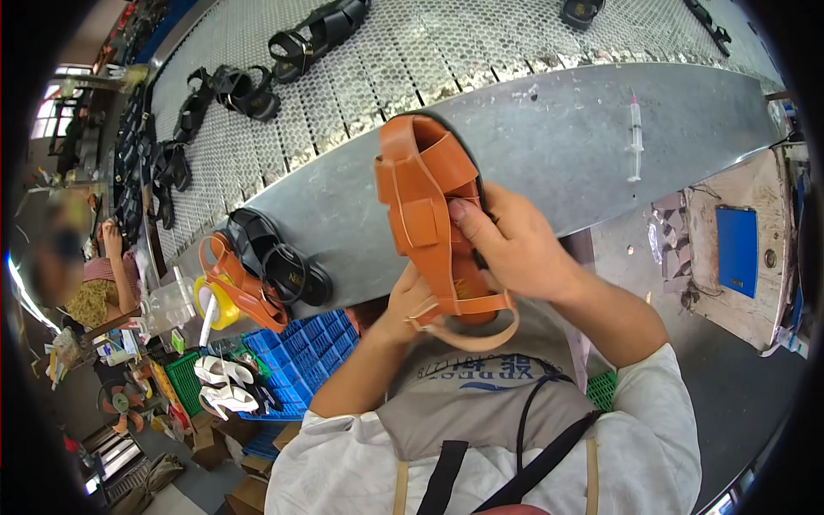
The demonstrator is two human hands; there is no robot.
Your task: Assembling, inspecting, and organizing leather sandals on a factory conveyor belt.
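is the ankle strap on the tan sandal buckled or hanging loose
Hanging loose. The ankle strap droops in an open loop below the tan sandal, which both hands hold; whether its end sits in a buckle cannot be told.

Tan-orange strappy sandal (429, 215) with black sole, grey metal shelf (584, 146) behind it, silver honeycomb-patterned conveyor belt (412, 51) beyond carrying black sandals (319, 34), black sandal (279, 257) and yellow tape roll (219, 302) to its left, blue crate (318, 343) below left, blue pad (738, 249) far right

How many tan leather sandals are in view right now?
2. One tan sandal is held in both hands over the metal ledge; another tan sandal lies at the ledge's left end beside a black sandal. Others may be hidden.
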